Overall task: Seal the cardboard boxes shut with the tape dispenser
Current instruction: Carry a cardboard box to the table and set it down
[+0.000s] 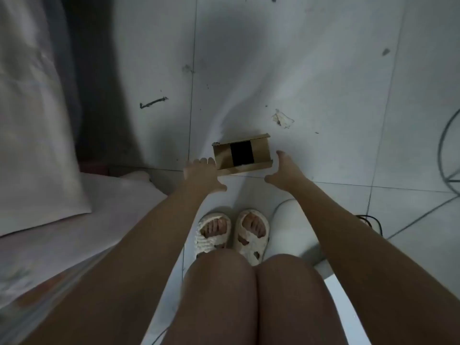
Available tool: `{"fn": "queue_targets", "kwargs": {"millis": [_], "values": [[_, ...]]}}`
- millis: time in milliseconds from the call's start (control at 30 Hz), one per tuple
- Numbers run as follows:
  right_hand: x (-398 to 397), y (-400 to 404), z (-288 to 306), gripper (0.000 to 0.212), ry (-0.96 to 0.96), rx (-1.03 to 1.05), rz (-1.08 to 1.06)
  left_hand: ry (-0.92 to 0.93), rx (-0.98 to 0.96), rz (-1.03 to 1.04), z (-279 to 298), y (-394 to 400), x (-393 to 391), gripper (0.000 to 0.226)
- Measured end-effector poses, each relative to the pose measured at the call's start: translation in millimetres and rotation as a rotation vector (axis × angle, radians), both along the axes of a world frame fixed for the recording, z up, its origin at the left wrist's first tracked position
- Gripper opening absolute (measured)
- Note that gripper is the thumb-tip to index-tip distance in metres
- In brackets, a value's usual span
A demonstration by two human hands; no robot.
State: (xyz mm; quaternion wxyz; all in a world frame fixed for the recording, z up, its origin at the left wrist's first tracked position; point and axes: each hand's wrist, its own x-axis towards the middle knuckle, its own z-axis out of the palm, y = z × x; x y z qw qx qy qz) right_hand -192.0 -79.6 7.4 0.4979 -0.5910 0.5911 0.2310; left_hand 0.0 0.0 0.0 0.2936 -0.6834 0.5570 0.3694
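No text can be read anywhere; the cardboard box point(241, 154) bears only a plain black patch.

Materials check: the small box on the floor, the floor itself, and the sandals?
Small brown box: looks like cardboard, matte tan, with folded flap edges and a black rectangular patch on top.
Pale grey floor: probably glazed tile, going by thin grout lines and a soft sheen, scuffed with dark marks.
Cream sandals: woven or knitted-looking straps, likely textile or soft foam; too blurred to say.

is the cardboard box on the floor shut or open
Shut, as far as shows: the cardboard box lies flat on the floor, top face closed with a black patch. Whether tape seals it, cannot tell.
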Motion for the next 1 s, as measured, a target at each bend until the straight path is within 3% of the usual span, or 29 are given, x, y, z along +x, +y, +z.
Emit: {"fn": "queue_targets", "kwargs": {"millis": [100,200,333,667,1000], "values": [[4,-1,-8,0.085,-0.071,0.022,-0.081,0.092,0.052,0.156,-13,-1,0,0.083],[11,0,-7,0.076,-0.102,0.050,-0.198,0.261,0.112,0.449,-18,-3,2,0.087],[16,0,10,0.066,-0.140,-0.021,-0.320,0.416,0.121,0.708,-9,-1,6,0.092],[31,-17,108,0.054,-0.262,-0.316,-0.557,0.499,-0.155,0.796,82,-31,16,0.093],[47,-64,244,0.047,-0.455,-0.484,-0.703,0.683,-0.549,1.087,207,-85,14,0.072]]}}
